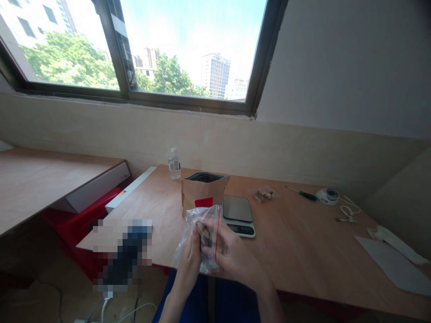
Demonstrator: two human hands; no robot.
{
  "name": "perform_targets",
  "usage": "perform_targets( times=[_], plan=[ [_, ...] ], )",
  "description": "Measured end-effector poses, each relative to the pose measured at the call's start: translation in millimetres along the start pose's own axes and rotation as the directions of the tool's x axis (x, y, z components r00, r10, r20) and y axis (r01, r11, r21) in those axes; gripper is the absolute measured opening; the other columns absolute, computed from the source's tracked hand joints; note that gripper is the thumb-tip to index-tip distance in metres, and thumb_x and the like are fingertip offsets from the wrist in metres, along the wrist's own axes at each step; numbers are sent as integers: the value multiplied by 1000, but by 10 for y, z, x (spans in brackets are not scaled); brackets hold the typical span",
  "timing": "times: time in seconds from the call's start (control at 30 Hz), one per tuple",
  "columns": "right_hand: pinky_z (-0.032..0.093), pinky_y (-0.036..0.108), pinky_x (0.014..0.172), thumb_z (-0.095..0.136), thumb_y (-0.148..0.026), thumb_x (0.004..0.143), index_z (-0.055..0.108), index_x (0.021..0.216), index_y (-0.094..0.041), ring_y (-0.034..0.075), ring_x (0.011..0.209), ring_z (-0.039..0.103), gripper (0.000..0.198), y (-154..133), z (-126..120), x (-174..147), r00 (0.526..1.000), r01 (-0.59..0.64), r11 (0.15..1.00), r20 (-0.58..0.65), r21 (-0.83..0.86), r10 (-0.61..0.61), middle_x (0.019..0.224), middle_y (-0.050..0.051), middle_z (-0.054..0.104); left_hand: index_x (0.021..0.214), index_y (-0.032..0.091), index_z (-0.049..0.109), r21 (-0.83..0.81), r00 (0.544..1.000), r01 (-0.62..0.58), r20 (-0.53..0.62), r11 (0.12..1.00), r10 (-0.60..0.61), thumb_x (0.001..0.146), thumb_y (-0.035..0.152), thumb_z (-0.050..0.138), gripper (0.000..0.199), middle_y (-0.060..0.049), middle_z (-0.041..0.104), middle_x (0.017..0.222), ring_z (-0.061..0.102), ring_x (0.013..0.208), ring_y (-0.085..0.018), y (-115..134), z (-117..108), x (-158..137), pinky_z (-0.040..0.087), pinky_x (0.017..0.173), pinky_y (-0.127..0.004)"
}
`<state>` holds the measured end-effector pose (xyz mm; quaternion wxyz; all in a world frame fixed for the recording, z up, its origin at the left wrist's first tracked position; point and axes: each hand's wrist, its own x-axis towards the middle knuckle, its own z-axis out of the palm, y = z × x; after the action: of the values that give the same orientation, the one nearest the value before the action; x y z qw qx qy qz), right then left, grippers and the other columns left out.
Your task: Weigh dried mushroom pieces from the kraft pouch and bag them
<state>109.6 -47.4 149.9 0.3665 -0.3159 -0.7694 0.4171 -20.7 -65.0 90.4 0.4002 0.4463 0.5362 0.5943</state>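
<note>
A clear zip bag (210,264) with a red line along its opening is held up in front of me, over the table's near edge. My left hand (190,251) is closed on its left side. My right hand (232,253) grips the right side by the red line, its fingertips seen partly through the plastic; whether they are inside cannot be made out. Dark and tan pieces (206,235) show between the hands in the bag. Just behind stands an open brown paper pouch (204,190) with a red label. A digital kitchen scale (238,210) is beside it, its plate bare.
At the back are a plastic bottle (174,165) and a small bag of tan pieces (265,194). Farther right lie a green screwdriver (307,195), a white dome camera (327,196), its cable and white sheets (392,262). A blurred-out dark object (126,255) is at the left edge.
</note>
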Motion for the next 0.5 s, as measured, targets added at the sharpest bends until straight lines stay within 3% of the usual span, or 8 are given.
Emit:
perform_targets(
  times=[0.13,0.23,0.5],
  plan=[
    [42,38,101,64,-19,78,58,115,-27,22,114,55,38,-24,-22,-20,999,-35,999,-5,-3,35,119,4,58,112,16,60,-13,992,75,-99,997,-76,86,62,32,60,-10,62,119,51,120,-22,36,3,5,36,103,-35],
    [42,35,100,64,-20,78,61,104,-25,20,110,56,27,-58,-24,-28,998,-50,998,-34,-35,49,114,3,57,114,17,59,-3,986,89,-143,996,-89,88,58,34,55,-10,58,127,46,126,-21,47,2,-4,33,106,-34],
    [40,31,102,62,-16,78,60,108,-27,19,116,52,32,-9,41,-21,996,-36,996,-86,-79,29,121,3,52,100,20,64,47,975,90,-206,995,-78,88,51,38,43,-7,68,109,58,110,-23,148,8,6,44,94,-35]
  ],
)
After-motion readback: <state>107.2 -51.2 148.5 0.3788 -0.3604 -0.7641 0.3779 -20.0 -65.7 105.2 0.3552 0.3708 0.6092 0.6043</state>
